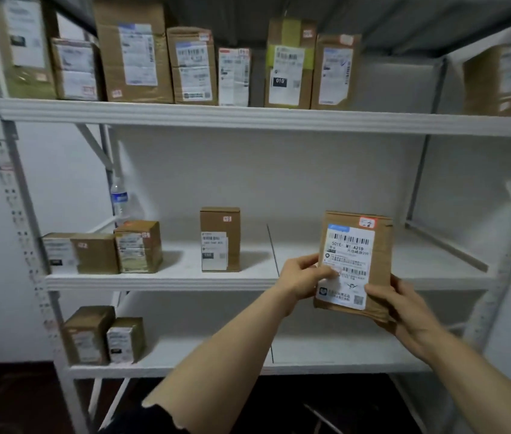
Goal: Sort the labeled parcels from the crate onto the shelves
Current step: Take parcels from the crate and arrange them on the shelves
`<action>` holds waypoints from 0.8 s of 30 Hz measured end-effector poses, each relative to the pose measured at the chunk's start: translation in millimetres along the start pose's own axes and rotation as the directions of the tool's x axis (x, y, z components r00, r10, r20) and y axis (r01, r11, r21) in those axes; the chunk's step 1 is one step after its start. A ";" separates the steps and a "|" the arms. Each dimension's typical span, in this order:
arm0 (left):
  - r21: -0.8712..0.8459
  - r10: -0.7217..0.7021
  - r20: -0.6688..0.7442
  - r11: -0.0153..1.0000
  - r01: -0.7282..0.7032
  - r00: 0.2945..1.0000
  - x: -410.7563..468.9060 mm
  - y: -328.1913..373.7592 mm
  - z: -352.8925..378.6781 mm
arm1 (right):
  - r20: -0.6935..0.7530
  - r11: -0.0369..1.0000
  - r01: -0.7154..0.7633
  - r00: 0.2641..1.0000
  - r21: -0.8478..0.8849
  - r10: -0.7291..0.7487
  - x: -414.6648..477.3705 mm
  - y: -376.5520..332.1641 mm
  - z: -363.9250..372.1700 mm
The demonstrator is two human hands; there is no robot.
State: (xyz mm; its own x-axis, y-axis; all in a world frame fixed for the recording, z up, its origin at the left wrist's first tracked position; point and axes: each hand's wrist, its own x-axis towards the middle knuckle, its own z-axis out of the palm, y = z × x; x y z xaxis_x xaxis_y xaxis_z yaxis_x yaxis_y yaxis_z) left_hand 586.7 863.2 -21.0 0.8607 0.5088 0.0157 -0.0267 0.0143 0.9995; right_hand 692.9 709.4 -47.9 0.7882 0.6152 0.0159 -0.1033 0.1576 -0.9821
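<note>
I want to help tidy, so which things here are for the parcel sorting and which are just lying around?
For the job: held parcel, left hand, right hand, white shelves, shelved parcels.
Just lying about: water bottle at the left.

The left hand covers the lower left edge of the parcel; its thumb lies over part of the label's lower barcode. The right hand covers the lower right corner, and its fingers behind the parcel are hidden. The label's small print is too small to read. The handwriting on the red-edged sticker is illegible. On the top shelf, the tops of the leftmost box and the tall box are cut off by the upper edge. The far-right box is blurred; its label cannot be read. The lower end of the water bottle is hidden behind the small box.
</note>
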 end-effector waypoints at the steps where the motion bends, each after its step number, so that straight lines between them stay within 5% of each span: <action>1: -0.001 -0.013 -0.025 1.000 0.013 1.000 4.2 -4.5 -2.1 | 0.026 1.000 -0.014 1.000 0.004 0.014 10.0 4.7 1.3; 17: 0.105 -0.036 -0.263 0.992 0.066 0.964 93.9 -43.5 -98.0 | 0.119 0.964 -0.056 0.989 -0.262 0.090 154.7 65.7 75.6; 24: 0.165 0.007 -0.727 0.972 0.166 0.687 140.5 -71.9 -205.9 | 0.058 0.938 -0.027 0.997 -0.345 0.050 227.9 81.6 114.4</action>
State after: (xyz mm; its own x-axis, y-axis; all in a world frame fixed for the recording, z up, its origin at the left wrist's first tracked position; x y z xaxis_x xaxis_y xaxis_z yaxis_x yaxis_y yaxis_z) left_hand 604.9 1110.9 -96.0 0.2212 0.9752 -0.0014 0.2006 -0.0441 0.9787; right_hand 794.7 950.8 -102.9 0.7458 0.6658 -0.0221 0.0911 -0.1347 -0.9867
